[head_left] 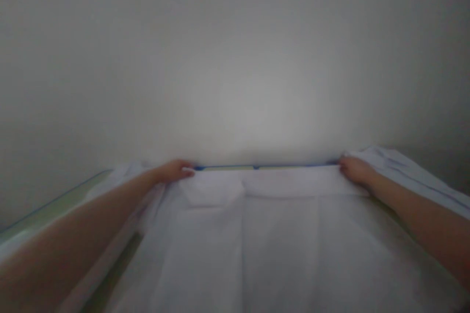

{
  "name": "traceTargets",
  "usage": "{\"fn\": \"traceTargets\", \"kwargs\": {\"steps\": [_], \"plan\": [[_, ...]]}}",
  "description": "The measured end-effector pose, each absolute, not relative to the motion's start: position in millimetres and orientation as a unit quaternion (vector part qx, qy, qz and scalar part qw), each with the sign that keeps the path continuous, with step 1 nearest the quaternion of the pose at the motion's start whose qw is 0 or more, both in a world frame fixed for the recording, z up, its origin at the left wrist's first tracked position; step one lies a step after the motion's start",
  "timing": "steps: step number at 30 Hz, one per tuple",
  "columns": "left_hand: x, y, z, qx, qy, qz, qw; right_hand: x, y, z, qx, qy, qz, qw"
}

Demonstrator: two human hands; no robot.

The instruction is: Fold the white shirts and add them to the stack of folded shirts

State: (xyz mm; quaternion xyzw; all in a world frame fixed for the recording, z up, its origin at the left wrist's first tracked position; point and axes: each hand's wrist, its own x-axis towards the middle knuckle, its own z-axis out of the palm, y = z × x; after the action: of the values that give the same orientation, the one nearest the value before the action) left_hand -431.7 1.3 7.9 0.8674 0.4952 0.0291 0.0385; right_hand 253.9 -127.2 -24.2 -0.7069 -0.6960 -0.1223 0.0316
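A white garment (279, 239) lies spread out in front of me, with a band along its far edge and long vertical creases down the middle. My left hand (178, 170) pinches its far edge left of centre, the fingers closed on the fabric. At the far right corner of that edge, my right hand (353, 168) is also closed on the cloth. White fabric that looks like sleeves spreads out beyond both hands. The picture is blurred, so finer details of the garment are hard to make out.
Beneath the cloth is a pale green surface (73, 195) with a blue rim, seen at the left and along the back. A plain grey wall (235, 58) rises directly behind its far edge.
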Motion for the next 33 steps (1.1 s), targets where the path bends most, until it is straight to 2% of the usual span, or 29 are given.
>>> {"fn": "traceTargets", "kwargs": {"steps": [3, 6, 8, 11, 16, 29, 33], "plan": [[-418.0, 1.5, 8.4, 0.856, 0.511, 0.074, -0.030, 235.4, -118.0, -17.8, -0.715, -0.674, -0.176, 0.061], [-412.3, -17.8, 9.6, 0.883, 0.445, 0.132, -0.071, 200.9, -128.8, -15.7, -0.649, -0.732, -0.176, 0.105], [-413.0, -41.2, 11.8, 0.911, 0.392, 0.122, -0.041, 168.6, -146.8, -16.3, -0.578, -0.797, -0.128, 0.122], [-413.8, -81.2, 16.9, 0.946, 0.321, 0.036, 0.010, 113.7, -178.3, -16.3, -0.500, -0.857, -0.047, 0.114], [-406.9, -131.6, 22.3, 0.956, 0.290, -0.035, 0.000, 29.7, -219.0, -9.6, -0.436, -0.893, 0.015, 0.105], [-409.3, -217.8, 7.0, 0.986, 0.165, 0.004, -0.015, -116.9, -298.9, -17.1, -0.141, -0.984, -0.063, 0.094], [-408.1, -250.4, 13.9, 0.986, 0.164, 0.019, 0.024, -124.6, -320.8, -15.5, -0.123, -0.986, -0.059, 0.098]]}}
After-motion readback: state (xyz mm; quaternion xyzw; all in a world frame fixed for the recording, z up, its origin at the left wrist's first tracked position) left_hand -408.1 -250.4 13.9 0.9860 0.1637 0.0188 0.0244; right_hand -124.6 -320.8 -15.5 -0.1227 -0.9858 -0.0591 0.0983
